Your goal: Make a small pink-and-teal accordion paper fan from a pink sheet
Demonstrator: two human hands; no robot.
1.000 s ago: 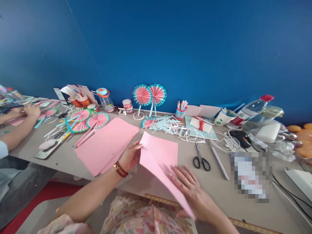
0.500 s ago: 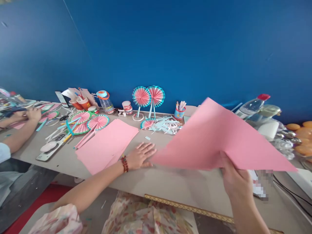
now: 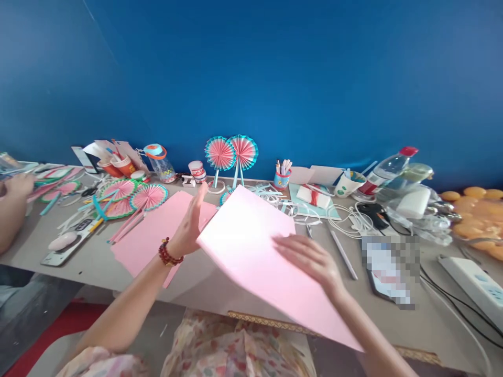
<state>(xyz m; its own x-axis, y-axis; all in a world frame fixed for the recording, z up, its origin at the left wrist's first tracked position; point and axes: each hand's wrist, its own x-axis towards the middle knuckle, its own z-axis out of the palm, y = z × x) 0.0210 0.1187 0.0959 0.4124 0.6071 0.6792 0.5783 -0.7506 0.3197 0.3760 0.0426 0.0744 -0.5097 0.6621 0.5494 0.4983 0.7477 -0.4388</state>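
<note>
A pink sheet of paper [image 3: 251, 246] slants over the front of the desk, its upper face brightly lit. My right hand [image 3: 310, 262] lies on that face with its fingers stretched out, slightly blurred. At the sheet's left corner my left hand [image 3: 190, 225] is raised on edge, fingers straight and pointing up; whether it touches the corner I cannot tell. A beaded bracelet [image 3: 170, 253] circles my left wrist. Behind that hand, a stack of pink paper [image 3: 137, 246] lies on the desk.
Folded paper fans [image 3: 147, 197] lie at left, near a phone [image 3: 65, 248]. Two upright fans [image 3: 241, 152] lean on the blue wall. Paper strips, a pen cup [image 3: 282, 178], a bottle [image 3: 389, 170], cables and a power strip [image 3: 475, 283] stand around. A co-worker's hand [image 3: 19, 186] is far left.
The pink sheet has come down and left from its raised position at right. My right hand has gone from gripping its edge to lying on its face. My left hand has lifted off the desk.
</note>
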